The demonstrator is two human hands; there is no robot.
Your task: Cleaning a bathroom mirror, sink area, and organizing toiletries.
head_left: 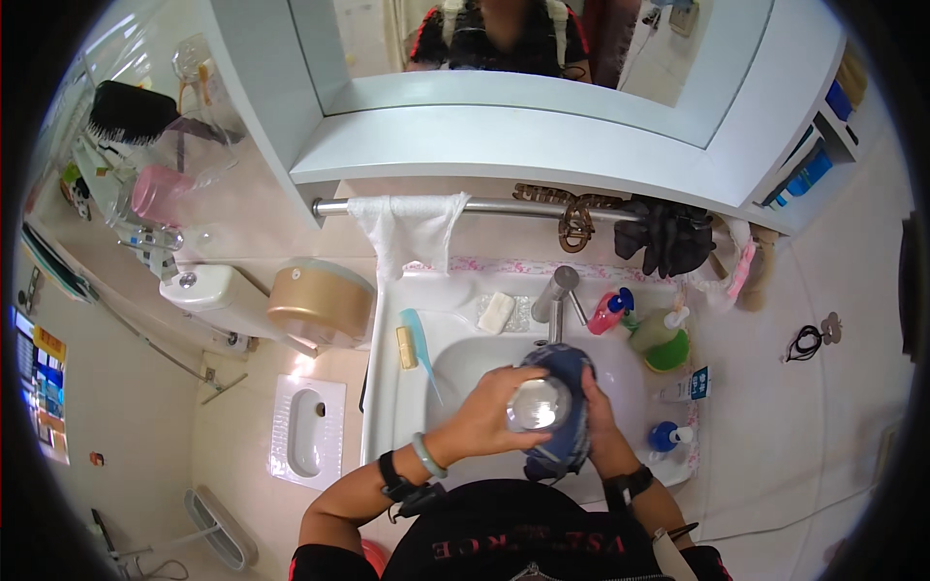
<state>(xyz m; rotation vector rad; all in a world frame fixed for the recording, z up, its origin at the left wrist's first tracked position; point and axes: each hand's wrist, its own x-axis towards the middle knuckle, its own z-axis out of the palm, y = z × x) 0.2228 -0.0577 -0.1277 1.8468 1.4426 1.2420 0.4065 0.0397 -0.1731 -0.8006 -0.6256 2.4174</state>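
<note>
While the left hand [494, 412] curls its thumb and fingers around the clear cup [539, 405], the right hand [603, 426] is curved against the dark blue cloth [573, 371] from the other side. Both hands are closed on these things, although the right fingertips are partly hidden in the cloth. The cup is above the basin of the white sink [460, 353], just in front of the tap [557, 295], and its round end faces upward. The cloth lies behind and beside the cup; whether it also goes inside, one cannot tell. The step in hand seems to be wiping the cup. For the next move, it probably calls for the left hand to hold firmly and turn the cup a little, while the right presses the cloth gently around its wall.
</note>
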